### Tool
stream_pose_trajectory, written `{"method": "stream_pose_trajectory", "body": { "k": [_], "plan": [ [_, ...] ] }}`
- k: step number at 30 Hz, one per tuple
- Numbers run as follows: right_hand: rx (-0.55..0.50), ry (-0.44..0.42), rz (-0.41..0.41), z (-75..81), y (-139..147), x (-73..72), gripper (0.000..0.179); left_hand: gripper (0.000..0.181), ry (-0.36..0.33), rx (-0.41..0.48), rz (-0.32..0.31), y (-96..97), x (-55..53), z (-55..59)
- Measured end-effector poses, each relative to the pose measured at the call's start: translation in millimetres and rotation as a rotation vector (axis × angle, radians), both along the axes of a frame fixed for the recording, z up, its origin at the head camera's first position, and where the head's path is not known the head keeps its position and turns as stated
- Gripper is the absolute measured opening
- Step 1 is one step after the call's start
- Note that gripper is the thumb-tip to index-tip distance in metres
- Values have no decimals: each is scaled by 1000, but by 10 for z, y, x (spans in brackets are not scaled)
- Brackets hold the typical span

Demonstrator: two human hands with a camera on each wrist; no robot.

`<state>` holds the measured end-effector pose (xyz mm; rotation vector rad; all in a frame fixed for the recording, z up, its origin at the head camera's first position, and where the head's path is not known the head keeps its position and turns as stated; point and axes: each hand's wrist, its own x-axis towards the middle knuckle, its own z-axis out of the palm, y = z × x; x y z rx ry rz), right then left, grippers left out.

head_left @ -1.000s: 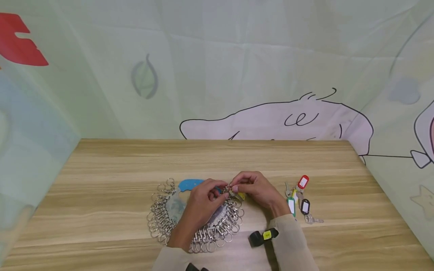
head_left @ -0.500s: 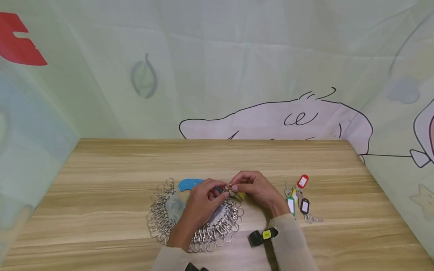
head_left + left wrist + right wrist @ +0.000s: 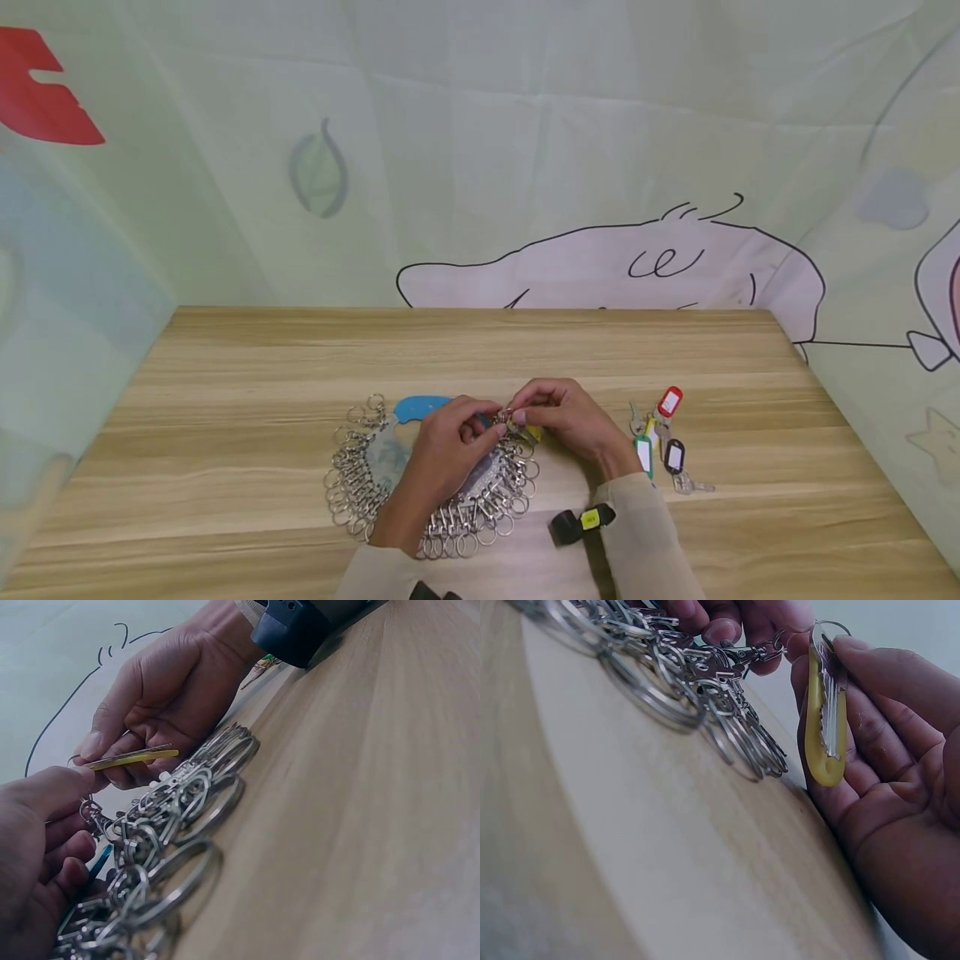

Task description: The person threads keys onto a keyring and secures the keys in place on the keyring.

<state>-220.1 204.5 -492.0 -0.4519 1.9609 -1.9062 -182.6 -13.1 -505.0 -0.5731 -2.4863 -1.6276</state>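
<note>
My left hand point(image 3: 442, 458) reaches over a round grey plate point(image 3: 384, 457) with a blue edge piece point(image 3: 420, 407), its rim hung with metal swivel clasps and rings point(image 3: 450, 525). Its thumb and fingers pinch at one clasp point(image 3: 746, 654) on the plate's right side. Facing it, my right hand point(image 3: 570, 418) pinches a small split ring point(image 3: 834, 624) between thumb and forefinger. From that ring hang a silver key point(image 3: 829, 712) and a yellow key tag point(image 3: 825, 774), seen close in the right wrist view. The fingertips of both hands meet at the ring and partly hide it.
To the right on the wooden table point(image 3: 300, 350) lie several keys with a red tag point(image 3: 671, 402), a green tag point(image 3: 643, 455), a black tag point(image 3: 675, 457) and another yellow tag point(image 3: 651, 433). A printed cloth point(image 3: 480, 167) stands behind the table.
</note>
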Motion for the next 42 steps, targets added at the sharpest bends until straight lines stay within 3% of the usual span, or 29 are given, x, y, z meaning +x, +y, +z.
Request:
{"method": "stream_pose_trajectory", "body": {
  "k": [42],
  "plan": [
    [1, -8, 25, -15, 12, -14, 8, 20, -23, -19, 5, -3, 0, 12]
  ]
}}
